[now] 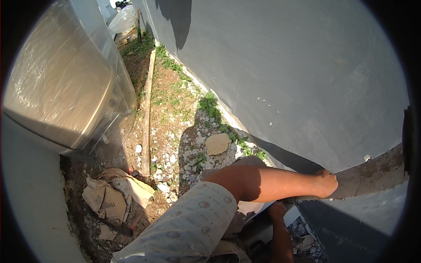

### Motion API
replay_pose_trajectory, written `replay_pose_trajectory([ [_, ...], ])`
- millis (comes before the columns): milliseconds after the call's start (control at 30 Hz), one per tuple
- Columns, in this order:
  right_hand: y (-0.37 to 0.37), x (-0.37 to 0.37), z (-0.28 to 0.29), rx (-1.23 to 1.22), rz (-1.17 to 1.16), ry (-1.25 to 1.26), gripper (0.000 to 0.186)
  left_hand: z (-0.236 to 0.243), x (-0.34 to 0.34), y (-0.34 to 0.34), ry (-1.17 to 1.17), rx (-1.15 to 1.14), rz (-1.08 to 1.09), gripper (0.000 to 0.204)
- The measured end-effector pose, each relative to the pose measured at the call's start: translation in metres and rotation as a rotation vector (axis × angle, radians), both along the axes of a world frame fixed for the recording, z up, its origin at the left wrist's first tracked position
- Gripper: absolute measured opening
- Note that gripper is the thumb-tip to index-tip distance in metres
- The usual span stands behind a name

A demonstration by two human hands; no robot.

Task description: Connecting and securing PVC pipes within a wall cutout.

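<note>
Work at the right-hand ledge (372, 170), seemingly: left hand (325, 184) curled there.
Right hand (276, 211) sits nearer; I can't tell if either grip clamps anything. Next move likely calls for steadiness.

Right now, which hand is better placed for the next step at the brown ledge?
Probably the left hand: it is at the ledge, while the right hand appears lower in view, farther from it.
</note>
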State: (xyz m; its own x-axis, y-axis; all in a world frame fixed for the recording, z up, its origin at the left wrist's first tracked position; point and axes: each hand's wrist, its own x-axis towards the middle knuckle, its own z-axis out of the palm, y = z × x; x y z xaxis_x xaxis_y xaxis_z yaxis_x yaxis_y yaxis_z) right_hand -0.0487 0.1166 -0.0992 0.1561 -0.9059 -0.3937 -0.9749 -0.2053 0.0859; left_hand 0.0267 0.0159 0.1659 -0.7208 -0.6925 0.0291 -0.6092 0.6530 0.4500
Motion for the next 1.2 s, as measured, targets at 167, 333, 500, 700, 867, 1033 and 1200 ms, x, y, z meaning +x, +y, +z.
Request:
replay_pose_trajectory([
  [167,0.003,0.0,-0.004,-0.076,-0.032,-0.097,0.028,0.002,0.003,0.0,-0.009,-0.016,0.007,0.025],
  [333,0.01,-0.003,-0.017,-0.157,0.013,-0.009,0.026,0.004,0.004,0.001,0.061,-0.075,0.012,0.019],
  [500,-0.001,-0.005,-0.002,-0.28,0.023,-0.075,0.026,0.006,0.004,-0.001,-0.01,0.029,-0.024,0.025],
  [700,-0.005,-0.001,0.012,0.079,-0.125,-0.05,0.031,0.002,0.005,0.0,0.039,-0.042,0.0,0.018],
  [867,0.01,0.011,0.005,0.084,-0.285,-0.147,0.032,-0.002,0.004,-0.001,0.062,-0.082,-0.016,0.018],
  [1033,0.005,0.006,-0.004,0.201,-0.963,-0.51,0.037,-0.002,0.003,-0.003,0.057,-0.021,-0.033,0.02],
  [1200,0.01,0.003,-0.012,0.063,-0.841,-0.562,0.039,-0.001,0.006,-0.001,0.075,-0.071,-0.005,0.017],
])
